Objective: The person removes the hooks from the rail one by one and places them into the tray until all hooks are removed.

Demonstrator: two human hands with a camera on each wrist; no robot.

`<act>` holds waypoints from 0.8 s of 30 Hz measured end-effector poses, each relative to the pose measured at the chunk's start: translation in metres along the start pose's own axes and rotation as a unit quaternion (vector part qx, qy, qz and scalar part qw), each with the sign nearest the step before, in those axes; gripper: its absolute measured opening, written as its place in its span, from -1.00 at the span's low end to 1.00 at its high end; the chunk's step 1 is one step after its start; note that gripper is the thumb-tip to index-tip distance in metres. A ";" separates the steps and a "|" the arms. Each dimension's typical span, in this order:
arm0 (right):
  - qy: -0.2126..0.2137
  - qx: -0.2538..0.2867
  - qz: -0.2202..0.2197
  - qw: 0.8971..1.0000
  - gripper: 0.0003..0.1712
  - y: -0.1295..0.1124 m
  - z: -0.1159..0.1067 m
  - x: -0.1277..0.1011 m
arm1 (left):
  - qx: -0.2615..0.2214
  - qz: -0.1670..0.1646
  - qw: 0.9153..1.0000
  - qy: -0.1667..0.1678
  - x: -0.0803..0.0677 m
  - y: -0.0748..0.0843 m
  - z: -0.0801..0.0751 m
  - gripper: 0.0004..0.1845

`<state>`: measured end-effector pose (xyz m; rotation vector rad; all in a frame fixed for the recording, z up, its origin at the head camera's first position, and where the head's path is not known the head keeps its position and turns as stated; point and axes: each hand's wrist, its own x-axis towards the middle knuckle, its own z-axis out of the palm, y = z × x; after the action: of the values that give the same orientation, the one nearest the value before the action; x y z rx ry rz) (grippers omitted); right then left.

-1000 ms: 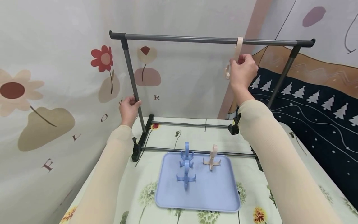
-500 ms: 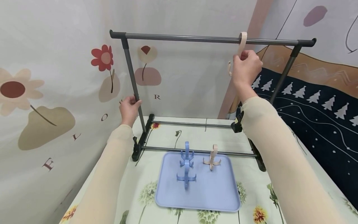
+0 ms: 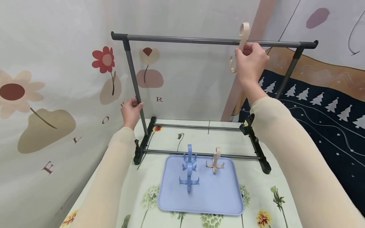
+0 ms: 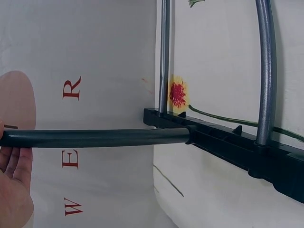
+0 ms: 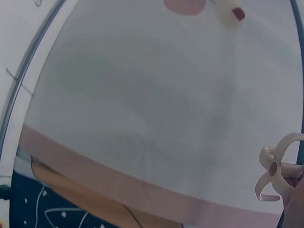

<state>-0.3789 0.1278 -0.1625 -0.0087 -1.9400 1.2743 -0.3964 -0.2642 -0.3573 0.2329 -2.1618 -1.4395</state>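
beige hook lifted at the top rail

above the rack's top rail point(image 3: 199, 40), the right hand point(image 3: 251, 61) pinches a beige hook point(image 3: 240, 44), its curved top poking just over the rail and its prongs hanging left of the knuckles. the right wrist view shows those prongs point(image 5: 275, 173) at the frame edge. the left hand point(image 3: 131, 109) has its grip wrapped around the rack's left upright point(image 3: 134, 82); the left wrist view shows the palm point(image 4: 14, 185) against the dark tube point(image 4: 95, 137). on the counter point(image 3: 256, 196), a blue tray point(image 3: 225, 199) carries two blue hooks point(image 3: 189, 171) standing one before the other, with another beige hook point(image 3: 215, 161) just to their right.
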 end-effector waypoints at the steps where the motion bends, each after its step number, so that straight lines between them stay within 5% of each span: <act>1: -0.003 0.004 -0.004 1.000 -0.65 0.000 -0.001 -0.003 | 0.001 0.000 1.000 0.000 0.000 0.000 0.000 -0.67; 24: -0.138 0.036 -0.061 0.988 -0.67 0.047 -0.042 -0.092 | 0.003 -0.002 1.000 -0.013 0.002 -0.003 -0.001 -0.67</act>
<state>-0.3088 0.1461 -0.2469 0.3348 -2.0883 1.3179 -0.3982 -0.2673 -0.3586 0.2206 -2.1880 -1.4459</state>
